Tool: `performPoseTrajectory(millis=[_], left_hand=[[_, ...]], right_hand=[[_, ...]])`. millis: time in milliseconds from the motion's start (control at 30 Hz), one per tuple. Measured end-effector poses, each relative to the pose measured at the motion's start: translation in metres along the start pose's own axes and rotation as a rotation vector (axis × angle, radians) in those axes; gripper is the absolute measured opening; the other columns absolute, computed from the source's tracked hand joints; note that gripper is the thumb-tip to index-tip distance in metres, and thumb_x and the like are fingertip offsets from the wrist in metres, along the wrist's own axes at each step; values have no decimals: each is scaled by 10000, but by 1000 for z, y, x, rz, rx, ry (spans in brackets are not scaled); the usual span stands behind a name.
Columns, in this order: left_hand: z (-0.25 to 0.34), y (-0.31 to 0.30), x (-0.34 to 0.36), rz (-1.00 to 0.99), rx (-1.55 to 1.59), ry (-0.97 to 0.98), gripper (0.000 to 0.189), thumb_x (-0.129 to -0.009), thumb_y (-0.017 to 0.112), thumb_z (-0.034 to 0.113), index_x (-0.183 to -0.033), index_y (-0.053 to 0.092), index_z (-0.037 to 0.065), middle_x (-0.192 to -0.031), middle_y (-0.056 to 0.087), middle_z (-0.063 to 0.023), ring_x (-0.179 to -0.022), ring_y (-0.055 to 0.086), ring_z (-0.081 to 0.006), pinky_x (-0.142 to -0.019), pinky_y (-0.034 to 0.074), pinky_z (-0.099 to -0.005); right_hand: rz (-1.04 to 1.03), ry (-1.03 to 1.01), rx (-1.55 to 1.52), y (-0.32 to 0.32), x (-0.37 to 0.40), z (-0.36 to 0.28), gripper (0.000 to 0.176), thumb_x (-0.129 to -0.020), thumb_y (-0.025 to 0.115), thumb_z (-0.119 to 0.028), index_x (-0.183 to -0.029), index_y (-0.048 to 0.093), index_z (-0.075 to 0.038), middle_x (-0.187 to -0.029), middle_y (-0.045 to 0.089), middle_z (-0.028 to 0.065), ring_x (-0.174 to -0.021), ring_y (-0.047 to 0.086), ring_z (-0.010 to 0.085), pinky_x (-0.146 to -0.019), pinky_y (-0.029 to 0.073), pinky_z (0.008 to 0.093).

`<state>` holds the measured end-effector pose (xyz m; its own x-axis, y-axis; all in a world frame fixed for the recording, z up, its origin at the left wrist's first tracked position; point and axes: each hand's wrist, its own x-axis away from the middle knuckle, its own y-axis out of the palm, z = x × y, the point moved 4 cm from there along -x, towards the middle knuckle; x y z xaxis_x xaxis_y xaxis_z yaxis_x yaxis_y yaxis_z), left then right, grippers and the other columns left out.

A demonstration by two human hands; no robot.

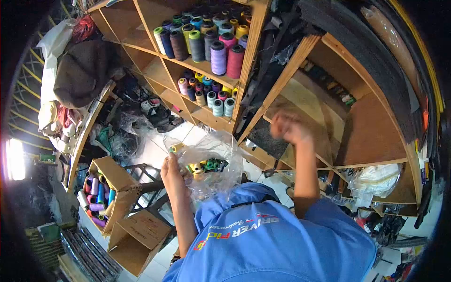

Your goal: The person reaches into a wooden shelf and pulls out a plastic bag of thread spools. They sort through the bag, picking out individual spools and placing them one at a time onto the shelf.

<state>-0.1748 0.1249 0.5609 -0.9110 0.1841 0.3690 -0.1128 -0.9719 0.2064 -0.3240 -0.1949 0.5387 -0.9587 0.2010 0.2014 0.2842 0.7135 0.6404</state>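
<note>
- At the front of our blue shirt (277, 235), we had the clear plastic bag (225, 148) spread open, and our left hand (173, 175) was grasping its left side.
- Just beside the fingertips of this hand was one yellow-green spool (176, 148); we could not tell if the fingers pressed it.
- Green and yellow spools (206, 165) were visible through the plastic, but we could not tell if they lay inside or behind it.
- Our right hand (290, 128) was raised before the wooden shelf (371, 131) on the right, blurred, so we could not tell if it was closed or holding something.
- Upright thread cones (218, 58) of many colours stood in two compartments of the other shelf (159, 70).
- Lower left, one cardboard box (123, 190) held mixed spools (100, 192), near another open carton (136, 239).
</note>
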Motion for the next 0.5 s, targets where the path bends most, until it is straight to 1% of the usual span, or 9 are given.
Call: performPoseTrajectory(millis=[67, 100, 133, 167, 200, 267, 333, 433, 500], left_hand=[[1, 9, -1, -35, 18, 34, 258, -938, 486, 310, -875, 546, 66, -632, 467, 22, -436, 392, -62, -371, 276, -202], [1, 11, -1, -54, 6, 31, 260, -938, 486, 312, -870, 544, 68, -625, 463, 25, -433, 390, -61, -370, 276, -202], [1, 12, 0, -75, -8, 25, 262, -938, 486, 314, -866, 543, 69, -618, 459, 28, -431, 389, -59, -369, 275, -202], [1, 13, 2, -94, -21, 20, 263, -938, 486, 316, -862, 541, 70, -611, 455, 31, -429, 387, -58, -367, 274, -202], [1, 13, 4, -122, -46, -10, 276, -942, 481, 316, -899, 549, 51, -669, 504, 10, -489, 441, -67, -413, 326, -207], [4, 13, 8, -179, -95, -61, 316, -951, 471, 315, -974, 563, 13, -783, 602, -31, -608, 549, -86, -505, 429, -219], [8, 22, 16, -172, -52, -44, 309, -950, 471, 320, -955, 561, 24, -746, 588, -19, -563, 525, -76, -467, 403, -209], [7, 23, 18, -188, -47, -27, 311, -947, 477, 330, -949, 561, 31, -709, 573, -6, -528, 499, -64, -441, 379, -201], [5, 25, 19, -181, -52, -41, 313, -944, 482, 334, -947, 561, 31, -703, 573, -5, -522, 496, -61, -434, 376, -201]], right_hand=[[-293, 82, 755, 72, 5, 36, 272, -863, 616, -159, -1039, 601, 47, -1005, 642, 180, -844, 649, 192, -759, 524, 301], [-328, 176, 602, 92, -2, 70, 262, -890, 578, -157, -1048, 605, 50, -1025, 645, 168, -923, 634, 169, -794, 515, 286], [-397, 112, 659, 109, -13, 99, 249, -891, 539, -129, -1067, 602, 37, -1017, 650, 164, -903, 642, 222, -794, 510, 307], [-400, -16, 945, 119, -26, 125, 304, -843, 598, -149, -1081, 586, 39, -999, 643, 171, -893, 632, 261, -813, 496, 344], [-398, -147, 1231, 125, -39, 150, 377, -794, 657, -170, -1095, 571, 40, -980, 637, 179, -882, 621, 299, -832, 481, 382], [-284, -643, 1257, 119, -65, 198, 257, -843, 494, -137, -1029, 620, -13, -895, 650, 177, -808, 621, 352, -744, 488, 414], [-393, -256, 1513, 138, -73, 187, 243, -831, 492, -167, -966, 617, -7, -821, 651, 165, -772, 627, 343, -699, 485, 429], [-421, 115, 1565, 150, -80, 182, 321, -751, 617, -135, -1036, 577, 8, -973, 619, 185, -897, 604, 325, -816, 468, 425], [-288, -101, 1716, 138, -88, 205, 295, -749, 614, -151, -1003, 597, 0, -930, 627, 185, -859, 617, 329, -789, 483, 430]])
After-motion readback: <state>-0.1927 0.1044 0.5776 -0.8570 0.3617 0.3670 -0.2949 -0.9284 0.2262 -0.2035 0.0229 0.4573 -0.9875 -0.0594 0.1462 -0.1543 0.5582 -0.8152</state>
